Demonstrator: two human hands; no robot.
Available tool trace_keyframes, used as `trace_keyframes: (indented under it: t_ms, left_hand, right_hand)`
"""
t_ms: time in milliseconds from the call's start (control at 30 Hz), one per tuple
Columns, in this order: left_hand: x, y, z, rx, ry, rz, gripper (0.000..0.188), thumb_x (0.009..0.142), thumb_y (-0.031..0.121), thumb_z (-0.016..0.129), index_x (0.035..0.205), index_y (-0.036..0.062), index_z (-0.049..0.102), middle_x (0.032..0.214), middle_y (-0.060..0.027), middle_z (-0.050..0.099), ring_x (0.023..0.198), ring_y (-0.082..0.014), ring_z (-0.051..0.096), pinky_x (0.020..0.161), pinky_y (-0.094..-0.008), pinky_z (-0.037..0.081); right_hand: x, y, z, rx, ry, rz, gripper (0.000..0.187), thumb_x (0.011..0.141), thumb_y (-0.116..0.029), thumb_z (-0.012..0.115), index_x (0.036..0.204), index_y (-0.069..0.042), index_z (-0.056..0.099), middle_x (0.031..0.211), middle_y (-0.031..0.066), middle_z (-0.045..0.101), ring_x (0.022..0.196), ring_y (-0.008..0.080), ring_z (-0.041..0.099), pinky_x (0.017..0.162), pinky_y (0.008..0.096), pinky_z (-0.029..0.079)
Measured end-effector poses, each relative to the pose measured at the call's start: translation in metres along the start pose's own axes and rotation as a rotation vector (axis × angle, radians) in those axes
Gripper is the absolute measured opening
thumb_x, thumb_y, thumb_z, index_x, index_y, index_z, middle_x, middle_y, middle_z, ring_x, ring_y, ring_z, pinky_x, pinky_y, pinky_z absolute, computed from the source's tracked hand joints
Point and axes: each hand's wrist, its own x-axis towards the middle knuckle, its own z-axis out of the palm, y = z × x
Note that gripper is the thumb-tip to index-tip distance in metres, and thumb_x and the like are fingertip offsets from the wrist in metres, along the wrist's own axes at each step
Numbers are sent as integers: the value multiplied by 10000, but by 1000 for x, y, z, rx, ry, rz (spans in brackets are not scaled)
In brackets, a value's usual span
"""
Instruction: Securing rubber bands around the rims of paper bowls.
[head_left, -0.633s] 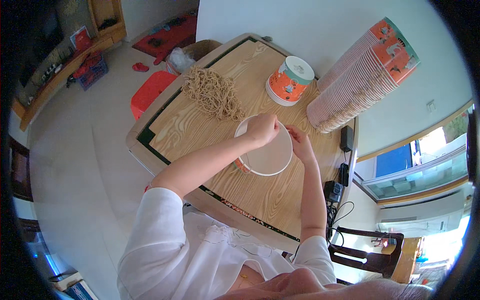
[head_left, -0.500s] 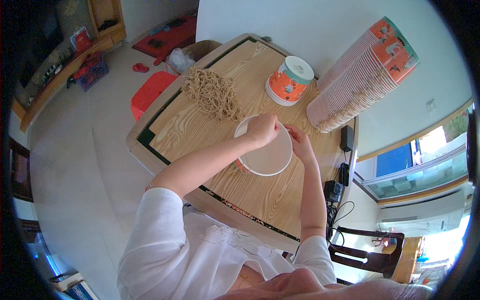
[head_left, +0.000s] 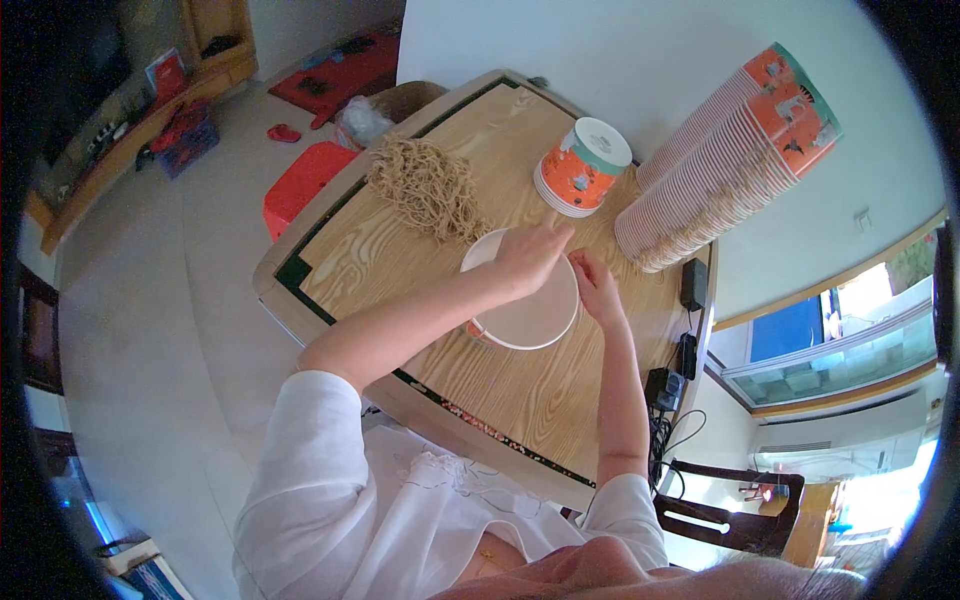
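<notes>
A round paper bucket with a white inside stands on the table in front of me, its mouth facing up. My left hand reaches across its mouth to the far rim, fingers curled closed; whatever they pinch is hidden. At the right part of the rim, my right hand has its thumb and fingers closed on the bucket's edge. A loose heap of tan cords lies just beyond the bucket to the left. Farther back sits a short stack of orange and green paper buckets, bottom up.
Tall nested stacks of paper buckets lean at the back right, with tan cords along one side. Black power adapters and cables line the table's right edge. A red stool stands left of the wood-grain table.
My left hand has risen slightly at the far rim, its fingers turning outward. The bucket has shifted a little left in view. My right hand stays at the rim.
</notes>
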Motion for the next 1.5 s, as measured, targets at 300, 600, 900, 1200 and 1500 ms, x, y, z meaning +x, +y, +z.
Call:
trace_keyframes:
  t_ms: [300, 600, 900, 1200, 1500]
  left_hand:
    - [13, -7, -21, 257, -384, 78, 122, 731, 112, 624, 817, 26, 625, 858, -163, 650, 750, -351, 637, 645, -449, 506]
    - [-34, -17, -34, -74, -372, 50, 198, 750, 194, 648, 781, 1, 619, 748, -158, 632, 722, -317, 635, 628, -428, 505]
    - [-41, -28, -40, -288, -391, 52, 198, 781, 201, 628, 862, 28, 576, 799, -115, 609, 705, -299, 620, 624, -409, 493]
    - [-9, -51, -42, -764, -648, 1, 229, 755, 137, 667, 904, 37, 525, 655, -62, 575, 620, -227, 591, 578, -367, 445]
    - [-46, -6, -60, -498, -456, 76, 324, 769, 347, 694, 668, 94, 518, 634, -55, 532, 633, -256, 567, 578, -373, 444]
  right_hand:
    - [8, 12, -2, 278, -52, 87, 107, 946, -114, 457, 927, -20, 505, 797, 51, 571, 664, 126, 582, 617, 275, 504]
    - [-4, -11, -18, 384, -571, 91, 307, 880, -34, 535, 1185, -2, 533, 1021, 71, 617, 988, 175, 581, 879, 308, 466]
    - [27, -16, -8, 118, -863, -28, 118, 798, -86, 638, 891, -14, 621, 882, 67, 637, 844, 182, 606, 751, 302, 472]
    - [28, -29, -10, 49, -436, -9, 137, 720, 59, 651, 840, 6, 611, 822, 69, 635, 785, 161, 619, 699, 266, 472]
    - [16, -48, -11, -132, -257, -94, 146, 708, 71, 658, 826, -2, 611, 806, 85, 621, 773, 211, 618, 675, 287, 480]
